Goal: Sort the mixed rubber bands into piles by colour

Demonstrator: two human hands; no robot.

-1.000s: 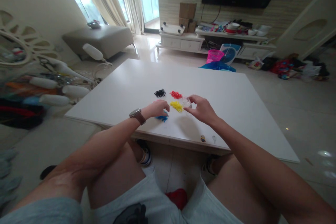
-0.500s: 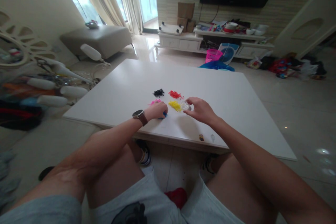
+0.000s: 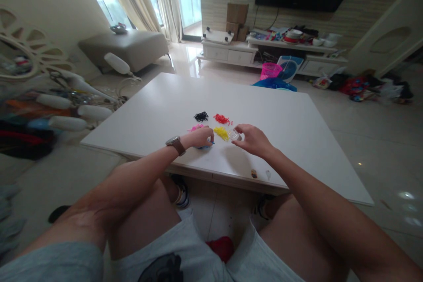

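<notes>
My left hand [image 3: 202,136], with a watch on its wrist, reaches down over a pile of small blue bands [image 3: 209,146]. Its fingers are bent in a pinch at the blue bands, and the hand covers part of the pile. My right hand [image 3: 254,138] grips a small clear container [image 3: 234,135] between thumb and fingers, tilted beside the yellow bands [image 3: 221,132]. Pink bands [image 3: 196,128] lie partly behind my left hand. Farther back are piles of black bands [image 3: 201,116] and red bands [image 3: 221,118], a few red loops lying loose.
The piles lie on a white table [image 3: 280,110]. Near its front edge are a small brown-and-yellow figure [image 3: 254,173] and a small clear piece [image 3: 268,175]. A white lamp [image 3: 117,63] with several heads stands left. A pink basket [image 3: 270,71] is beyond the table.
My left hand has lifted and shifted slightly right over the blue bands, showing more of the pile. The right hand keeps the container in about the same place. The view has shifted slightly.
</notes>
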